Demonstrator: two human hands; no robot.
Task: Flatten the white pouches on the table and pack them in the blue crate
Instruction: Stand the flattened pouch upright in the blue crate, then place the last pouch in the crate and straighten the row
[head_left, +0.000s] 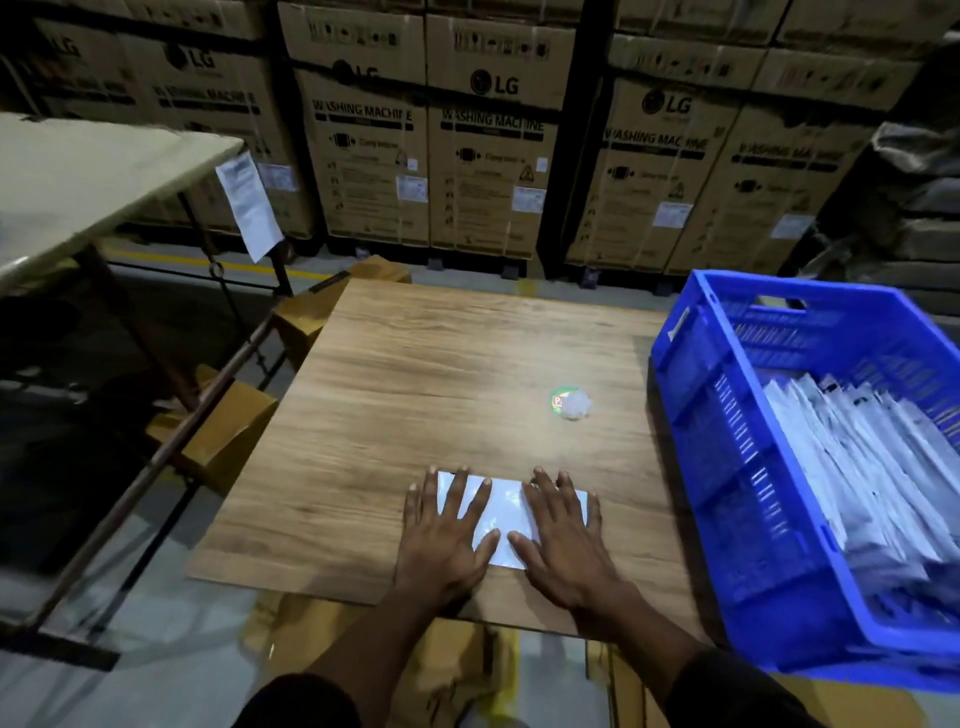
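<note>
A white pouch (505, 512) lies flat near the front edge of the wooden table (426, 374). My left hand (445, 535) presses on its left half with fingers spread and straight. My right hand (566, 535) presses on its right half the same way. The two hands hide most of the pouch. The blue crate (727, 467) stands at the table's right side, apart from both hands. Several white pouches (872, 467) are stacked on edge inside the crate.
A small round green-rimmed item with crumpled clear plastic (570, 402) sits on the table, right of centre. A second table (78, 182) with a hanging paper sheet (249, 205) stands at the left. Stacked cardboard cartons (467, 145) line the back. Brown boxes (228, 431) lie under the table's left edge.
</note>
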